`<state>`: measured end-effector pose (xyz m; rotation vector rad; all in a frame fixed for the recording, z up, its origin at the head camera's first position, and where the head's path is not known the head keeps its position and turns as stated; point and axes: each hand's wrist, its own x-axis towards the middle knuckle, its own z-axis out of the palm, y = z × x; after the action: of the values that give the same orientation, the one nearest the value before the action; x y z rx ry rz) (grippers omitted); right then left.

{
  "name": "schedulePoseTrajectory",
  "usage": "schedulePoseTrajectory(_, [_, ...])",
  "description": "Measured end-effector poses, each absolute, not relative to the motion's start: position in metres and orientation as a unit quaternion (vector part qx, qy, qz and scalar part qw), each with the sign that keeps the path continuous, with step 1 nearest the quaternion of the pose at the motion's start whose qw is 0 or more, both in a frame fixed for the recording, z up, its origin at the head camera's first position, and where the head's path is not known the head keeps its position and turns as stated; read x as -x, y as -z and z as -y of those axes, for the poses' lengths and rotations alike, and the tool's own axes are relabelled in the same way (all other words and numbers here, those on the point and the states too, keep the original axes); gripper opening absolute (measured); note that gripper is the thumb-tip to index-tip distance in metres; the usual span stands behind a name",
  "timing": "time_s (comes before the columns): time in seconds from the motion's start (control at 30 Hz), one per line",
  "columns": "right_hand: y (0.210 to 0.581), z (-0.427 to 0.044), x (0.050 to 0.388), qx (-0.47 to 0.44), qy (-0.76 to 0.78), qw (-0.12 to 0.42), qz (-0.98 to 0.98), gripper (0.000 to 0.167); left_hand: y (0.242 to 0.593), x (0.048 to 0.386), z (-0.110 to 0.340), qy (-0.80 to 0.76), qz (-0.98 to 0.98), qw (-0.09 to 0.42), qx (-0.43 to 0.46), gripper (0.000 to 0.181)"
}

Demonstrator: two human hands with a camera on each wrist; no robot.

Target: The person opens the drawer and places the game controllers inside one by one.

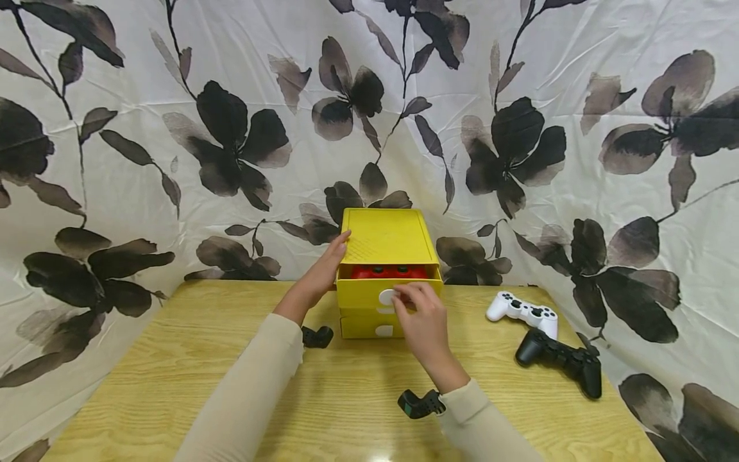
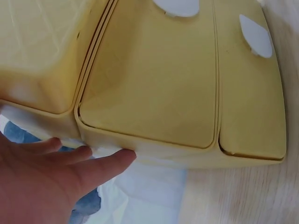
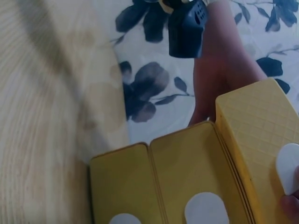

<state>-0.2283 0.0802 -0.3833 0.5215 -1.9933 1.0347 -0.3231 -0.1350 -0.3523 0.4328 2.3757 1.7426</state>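
Observation:
A small yellow drawer box (image 1: 385, 234) with three stacked drawers stands at the back of the table. Its top drawer (image 1: 360, 288) is partly pulled out, and a red game controller (image 1: 389, 273) shows inside. At the front of that drawer my right hand (image 1: 426, 321) pinches the white knob (image 1: 387, 297); in the right wrist view only fingertips (image 3: 290, 205) show beside the knob. My left hand (image 1: 317, 276) rests against the box's left side with its fingers extended. In the left wrist view the middle drawer (image 2: 154, 79) and bottom drawer (image 2: 252, 102) are closed.
On the right of the wooden table (image 1: 346, 398) lie a white game controller (image 1: 519, 309) and, nearer, a black game controller (image 1: 560, 361). A floral cloth (image 1: 416, 160) hangs right behind the box. Black camera mounts (image 1: 421, 404) stick out from both wrists.

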Motion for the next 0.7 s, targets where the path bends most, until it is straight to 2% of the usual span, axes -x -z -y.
schedulePoseTrajectory(0.7, [0.382,-0.077,0.253,-0.184,-0.393,0.392,0.811,0.014,0.351,0.313,0.131,-0.591,-0.792,0.093,-0.120,0.049])
